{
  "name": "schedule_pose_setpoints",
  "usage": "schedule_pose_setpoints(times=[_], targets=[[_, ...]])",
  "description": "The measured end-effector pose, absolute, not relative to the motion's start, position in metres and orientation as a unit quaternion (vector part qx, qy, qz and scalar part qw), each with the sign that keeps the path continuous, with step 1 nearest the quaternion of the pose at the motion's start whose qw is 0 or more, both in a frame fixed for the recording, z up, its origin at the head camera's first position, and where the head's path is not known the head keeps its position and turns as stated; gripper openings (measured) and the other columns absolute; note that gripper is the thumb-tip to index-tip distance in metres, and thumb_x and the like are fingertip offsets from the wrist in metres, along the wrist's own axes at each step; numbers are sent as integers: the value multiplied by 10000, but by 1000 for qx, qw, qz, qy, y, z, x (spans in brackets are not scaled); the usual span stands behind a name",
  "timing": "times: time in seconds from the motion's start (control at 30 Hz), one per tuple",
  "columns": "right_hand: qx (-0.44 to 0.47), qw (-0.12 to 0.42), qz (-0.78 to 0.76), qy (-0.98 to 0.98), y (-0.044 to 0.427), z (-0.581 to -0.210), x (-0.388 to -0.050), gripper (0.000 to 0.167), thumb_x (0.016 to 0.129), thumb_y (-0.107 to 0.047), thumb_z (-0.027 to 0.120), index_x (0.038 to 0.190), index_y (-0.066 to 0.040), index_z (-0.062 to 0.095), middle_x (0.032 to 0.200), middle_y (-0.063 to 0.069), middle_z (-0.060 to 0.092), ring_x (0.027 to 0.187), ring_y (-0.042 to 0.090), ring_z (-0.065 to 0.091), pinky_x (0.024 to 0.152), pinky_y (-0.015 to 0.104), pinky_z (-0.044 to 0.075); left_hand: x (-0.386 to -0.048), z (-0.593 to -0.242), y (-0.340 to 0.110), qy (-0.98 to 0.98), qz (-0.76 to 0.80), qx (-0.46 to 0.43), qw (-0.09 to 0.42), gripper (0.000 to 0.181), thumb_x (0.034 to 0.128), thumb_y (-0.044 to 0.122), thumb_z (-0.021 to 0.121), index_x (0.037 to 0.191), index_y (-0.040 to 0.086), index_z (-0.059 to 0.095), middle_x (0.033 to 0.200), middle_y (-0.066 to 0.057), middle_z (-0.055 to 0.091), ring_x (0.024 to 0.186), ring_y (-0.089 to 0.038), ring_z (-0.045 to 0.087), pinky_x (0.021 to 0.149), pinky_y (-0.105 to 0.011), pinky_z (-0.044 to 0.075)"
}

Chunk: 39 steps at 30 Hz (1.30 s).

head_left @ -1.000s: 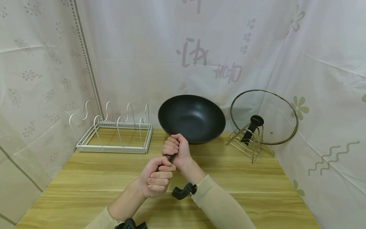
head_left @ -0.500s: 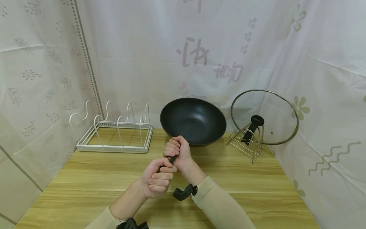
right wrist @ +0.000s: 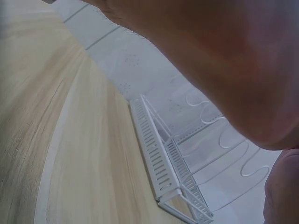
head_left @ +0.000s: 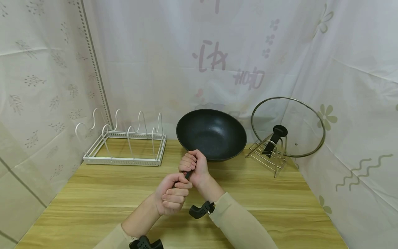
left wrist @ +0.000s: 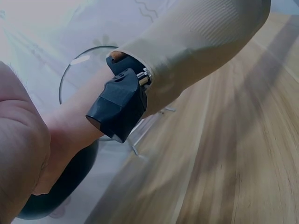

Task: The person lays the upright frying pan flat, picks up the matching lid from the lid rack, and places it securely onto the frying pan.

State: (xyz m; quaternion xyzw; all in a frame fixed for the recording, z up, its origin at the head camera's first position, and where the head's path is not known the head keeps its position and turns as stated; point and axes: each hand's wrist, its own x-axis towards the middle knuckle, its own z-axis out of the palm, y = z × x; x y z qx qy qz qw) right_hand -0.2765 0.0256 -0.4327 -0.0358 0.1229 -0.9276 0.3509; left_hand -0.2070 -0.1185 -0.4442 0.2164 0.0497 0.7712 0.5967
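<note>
In the head view a black wok (head_left: 211,135) is held up by its handle (head_left: 188,174), its inside facing the camera. The left hand (head_left: 172,194) grips the lower part of the handle, fingers curled round it. Further up, close to the wok's rim, the right hand (head_left: 195,167) also grips the handle. Only a short piece of handle shows between the two fists. The left wrist view shows the left hand (left wrist: 21,144) at the left edge and part of the dark wok (left wrist: 70,186) behind the other forearm.
A white wire rack (head_left: 122,161) stands at the back left of the wooden table (head_left: 248,207). At the back right a small metal stand (head_left: 275,166) bears a glass lid (head_left: 303,128) with a black knob. Patterned curtains (head_left: 149,69) hang behind and at both sides.
The wok has come down a little and shifted slightly to the right. Both hands have moved slightly down and right with it, their grips the same. Rack, stand and lid have stayed put.
</note>
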Motion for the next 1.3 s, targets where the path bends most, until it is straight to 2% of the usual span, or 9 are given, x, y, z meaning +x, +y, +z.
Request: schedule_pose_setpoints(times=[0.37,0.6,1.0,1.3], targets=[[-32,350,-928,128,25,-442,-279,533,1141,-240,217,609,-228,245,487,-78,352,396,65,362,452,194,405,-209,-452,-120,46,769,206,603,379,1069,204,414,733,222,239,526,115,230,373,-14,233,369,-140,158],[-17,346,-929,131,25,-446,-280,507,1129,-227,255,622,-233,227,489,-80,349,392,65,373,445,193,389,-211,-455,-121,51,769,206,604,384,1068,208,413,728,223,235,523,118,220,367,-12,220,363,-144,149],[-37,359,-921,143,26,-455,-284,508,1142,-263,197,635,-230,209,487,-85,360,410,60,376,457,197,399,-215,-463,-123,68,765,210,605,381,1075,214,411,736,224,237,526,113,226,371,-14,236,362,-148,143],[-41,355,-922,147,26,-461,-286,499,1135,-249,217,636,-232,215,493,-85,369,417,65,391,466,204,415,-216,-467,-124,66,764,207,608,381,1078,216,402,741,223,224,531,112,213,374,-17,220,370,-145,143]])
